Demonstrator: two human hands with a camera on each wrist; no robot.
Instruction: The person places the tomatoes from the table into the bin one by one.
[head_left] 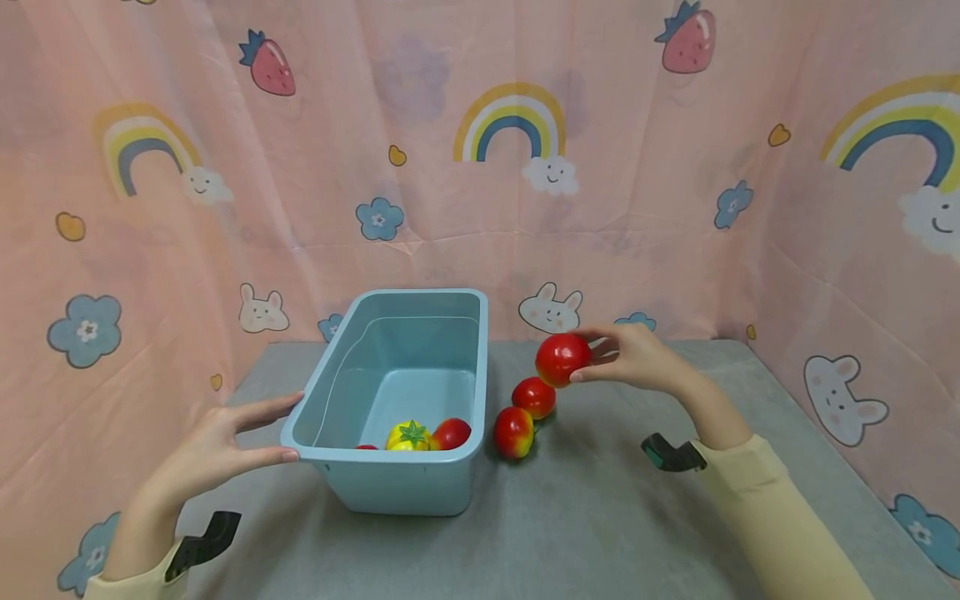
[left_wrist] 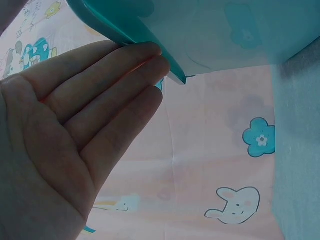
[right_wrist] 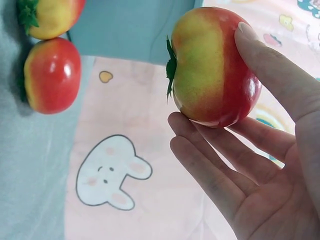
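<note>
Your right hand pinched a red-and-yellow tomato over the grey counter, right of the blue bin, near two more tomatoes. Your left hand, fingers outstretched, touched the bin's rim. A pink curtain printed with rainbows, strawberries and smiling rabbits hung behind.

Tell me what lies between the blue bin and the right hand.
In the head view, the held tomato and two more tomatoes on the table lie between the right hand and the blue bin.
</note>
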